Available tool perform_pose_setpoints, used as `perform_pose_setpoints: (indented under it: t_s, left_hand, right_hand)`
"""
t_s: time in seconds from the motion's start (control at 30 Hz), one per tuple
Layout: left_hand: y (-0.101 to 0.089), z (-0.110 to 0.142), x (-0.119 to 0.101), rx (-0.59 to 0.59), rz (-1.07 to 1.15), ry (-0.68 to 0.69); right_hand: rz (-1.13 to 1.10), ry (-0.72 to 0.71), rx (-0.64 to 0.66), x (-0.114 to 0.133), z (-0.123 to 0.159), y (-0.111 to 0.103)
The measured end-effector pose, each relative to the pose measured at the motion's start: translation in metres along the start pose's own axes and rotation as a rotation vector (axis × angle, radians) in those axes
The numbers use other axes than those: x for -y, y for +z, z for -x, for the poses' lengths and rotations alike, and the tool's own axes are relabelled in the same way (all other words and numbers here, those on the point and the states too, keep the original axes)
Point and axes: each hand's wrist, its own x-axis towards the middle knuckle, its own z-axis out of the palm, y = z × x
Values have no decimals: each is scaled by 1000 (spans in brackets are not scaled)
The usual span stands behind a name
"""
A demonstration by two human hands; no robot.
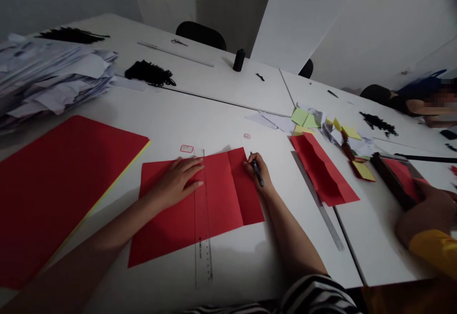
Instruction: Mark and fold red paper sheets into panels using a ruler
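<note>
A sheet of red paper (219, 199) with a crease near its right side lies on the white table in front of me. Across it runs a clear plastic ruler (203, 257), its near end reaching past the paper's lower edge. My left hand (183, 180) rests flat on the paper, fingers stretched out and fingertips on the ruler. In my right hand (260, 171) is a dark pen (257, 173), gripped at the paper's upper right corner. Two small red-bordered labels (186, 148) lie just beyond the paper.
Large red sheets (71, 190) with a yellow edge lie at left, below a paper pile (53, 80). Right of me are folded red paper (321, 171), a metal ruler (323, 209) and paper scraps (303, 117). A co-worker's hand (426, 209) touches a dark box (396, 178). Further back stands a black bottle (239, 60).
</note>
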Motion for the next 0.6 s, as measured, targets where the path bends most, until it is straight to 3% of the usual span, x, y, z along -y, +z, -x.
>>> perform_pose_setpoints:
  t_s: [0.33,0.6]
  left_hand:
    - [-1,-1,5,-97,-5,33]
    - [-2,-3,-1,-71,19,21]
  right_hand:
    - [13,-18,-32,1,2,-3]
    - [-2,-33,-29,5,3,-6]
